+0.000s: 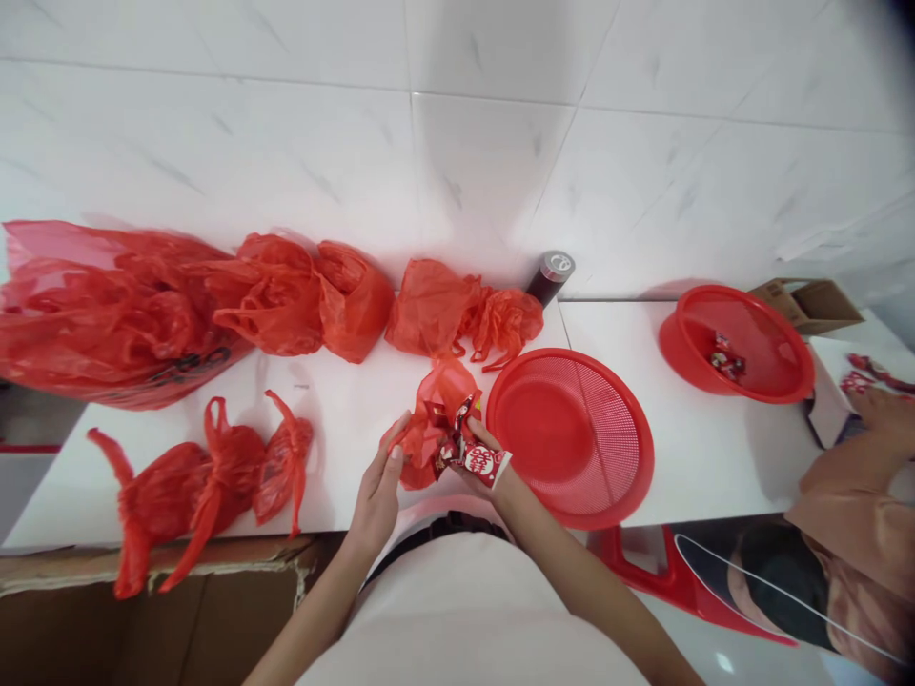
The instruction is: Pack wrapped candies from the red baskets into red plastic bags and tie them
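In front of my body a small red plastic bag (pixel 416 455) is held at the table edge, its mouth spread. My left hand (pixel 378 491) grips the bag's left side, thumb on top. Several dark red and white snack packets (pixel 482 461) lie in my right hand (pixel 484 435), at the bag's right side; its fingers are partly hidden under them. Some packets reach into the bag's mouth. Just right of this hand stands a red plastic basket (pixel 547 429) with a mesh wall, with no packets visible inside.
Tied red bags (pixel 229 462) lie at the left front. Behind them, along the wall, sit larger red bags (pixel 278 291) and loose bags (pixel 433 305). A dark cylinder (pixel 550 276) stands beside these. Rightward are a red basin (pixel 743 333), a cardboard box (pixel 807 305) and another person's arm (pixel 850 457).
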A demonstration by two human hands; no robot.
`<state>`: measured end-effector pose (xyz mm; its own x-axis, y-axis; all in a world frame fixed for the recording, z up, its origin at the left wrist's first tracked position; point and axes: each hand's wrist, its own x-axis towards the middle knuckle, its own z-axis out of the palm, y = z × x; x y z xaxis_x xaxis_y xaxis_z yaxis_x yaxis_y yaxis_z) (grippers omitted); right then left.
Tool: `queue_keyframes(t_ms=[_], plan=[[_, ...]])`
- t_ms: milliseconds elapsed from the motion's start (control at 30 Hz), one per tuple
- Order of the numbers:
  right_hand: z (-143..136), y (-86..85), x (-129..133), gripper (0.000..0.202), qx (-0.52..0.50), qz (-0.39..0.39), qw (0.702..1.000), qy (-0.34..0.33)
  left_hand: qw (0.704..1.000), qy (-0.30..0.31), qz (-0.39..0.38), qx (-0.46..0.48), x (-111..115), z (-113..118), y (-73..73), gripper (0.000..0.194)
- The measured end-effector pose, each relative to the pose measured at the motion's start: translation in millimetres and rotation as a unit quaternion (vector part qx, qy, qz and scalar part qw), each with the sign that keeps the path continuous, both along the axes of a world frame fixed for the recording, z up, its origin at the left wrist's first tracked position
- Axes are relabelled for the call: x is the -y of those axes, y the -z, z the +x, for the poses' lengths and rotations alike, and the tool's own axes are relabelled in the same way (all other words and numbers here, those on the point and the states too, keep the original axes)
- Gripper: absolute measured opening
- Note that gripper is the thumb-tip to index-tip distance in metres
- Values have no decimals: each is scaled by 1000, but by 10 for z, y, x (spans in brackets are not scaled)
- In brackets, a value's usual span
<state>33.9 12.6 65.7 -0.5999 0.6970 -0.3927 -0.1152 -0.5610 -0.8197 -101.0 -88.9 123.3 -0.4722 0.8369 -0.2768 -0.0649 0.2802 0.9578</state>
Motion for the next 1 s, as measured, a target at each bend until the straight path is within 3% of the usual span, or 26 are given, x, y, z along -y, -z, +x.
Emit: queue_keyframes(t_ms=[200,400,533,733,1000], plan=[[-64,159,-11,41,-65,-135,989,15,999,23,14,17,16,-10,67,51],[-121,60,-33,32,-162,-226,960,45,999,31,17,8,-5,-51,148,49],[-269,13,-120,27,-197,-236,950,61,999,47,19,0,82,-71,237,50],[-561,180,-143,24,-171,-250,947,105,999,24,12,-40,146,-68,293,50],[-517,207,-119,20,-125,-258,938,193,999,38,11,-36,109,-59,306,49]])
